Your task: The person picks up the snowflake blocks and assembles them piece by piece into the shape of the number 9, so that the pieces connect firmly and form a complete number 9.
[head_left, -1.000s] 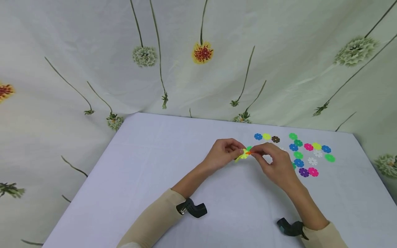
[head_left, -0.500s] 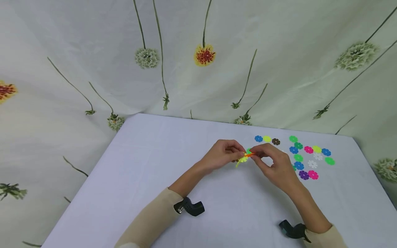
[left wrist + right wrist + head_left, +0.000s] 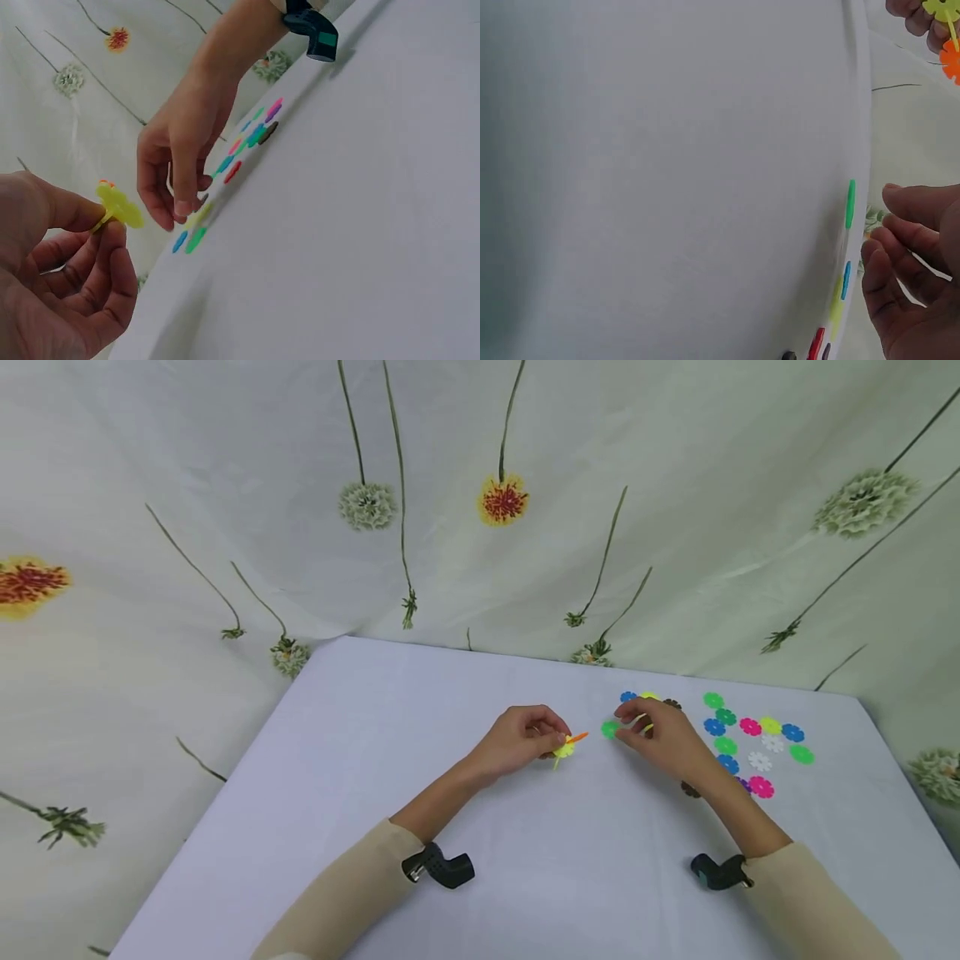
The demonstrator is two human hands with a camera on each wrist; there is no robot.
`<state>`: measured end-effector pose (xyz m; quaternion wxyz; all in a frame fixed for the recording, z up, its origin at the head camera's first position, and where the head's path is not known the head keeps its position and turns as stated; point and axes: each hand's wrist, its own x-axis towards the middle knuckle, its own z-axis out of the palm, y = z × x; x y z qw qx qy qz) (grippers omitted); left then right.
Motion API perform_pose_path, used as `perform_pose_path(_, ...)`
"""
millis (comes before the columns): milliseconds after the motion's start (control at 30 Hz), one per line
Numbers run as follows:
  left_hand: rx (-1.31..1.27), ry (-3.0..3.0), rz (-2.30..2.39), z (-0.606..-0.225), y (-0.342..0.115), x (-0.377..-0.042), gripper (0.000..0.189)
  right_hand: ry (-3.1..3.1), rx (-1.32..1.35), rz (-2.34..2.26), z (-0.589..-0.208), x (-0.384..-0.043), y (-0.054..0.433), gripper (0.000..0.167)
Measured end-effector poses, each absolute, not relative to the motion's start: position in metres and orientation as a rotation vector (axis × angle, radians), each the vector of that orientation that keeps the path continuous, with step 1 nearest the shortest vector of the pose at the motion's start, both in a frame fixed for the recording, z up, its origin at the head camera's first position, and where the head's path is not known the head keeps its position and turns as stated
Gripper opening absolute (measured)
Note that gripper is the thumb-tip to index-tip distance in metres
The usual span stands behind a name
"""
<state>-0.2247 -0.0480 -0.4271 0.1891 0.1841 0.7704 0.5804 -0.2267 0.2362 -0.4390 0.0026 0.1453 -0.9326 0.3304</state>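
My left hand [image 3: 517,739] pinches a small joined set of flower-shaped plastic discs between thumb and fingers, raised over the table. Yellow discs [image 3: 120,208] make up part of it, set at an angle to each other, and an orange disc [image 3: 951,63] sticks out on the side towards the right hand. Loosely bent and holding nothing, my right hand [image 3: 663,739] hovers by the near end of the scattered discs. A loose green disc [image 3: 609,729] lies just beyond its fingertips, and a yellow and a brown disc are partly hidden behind the hand.
Several loose discs, among them a pink one [image 3: 761,787], a white one [image 3: 760,761] and a blue one [image 3: 792,732], lie at the table's right side. A flower-printed cloth [image 3: 435,568] hangs behind the white table [image 3: 375,710].
The right hand has let go of the orange disc and moved away to the right. My left hand has drawn slightly left with the joined discs, leaving the green disc in plain sight.
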Motion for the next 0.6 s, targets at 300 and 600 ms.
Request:
perform_pose_path(300, 0.531, 2.195, 1.614, -0.431, -0.053, -0.224, 0.013, -3.05, 0.446, 0.931, -0.443, -0.243, 0.229, 0.028)
perform_pose_path(600, 0.472, 2.146, 1.636, -0.431, -0.051, -0.226, 0.013, -3.059, 0.465, 0.928, -0.446, -0.249, 0.226, 0.022)
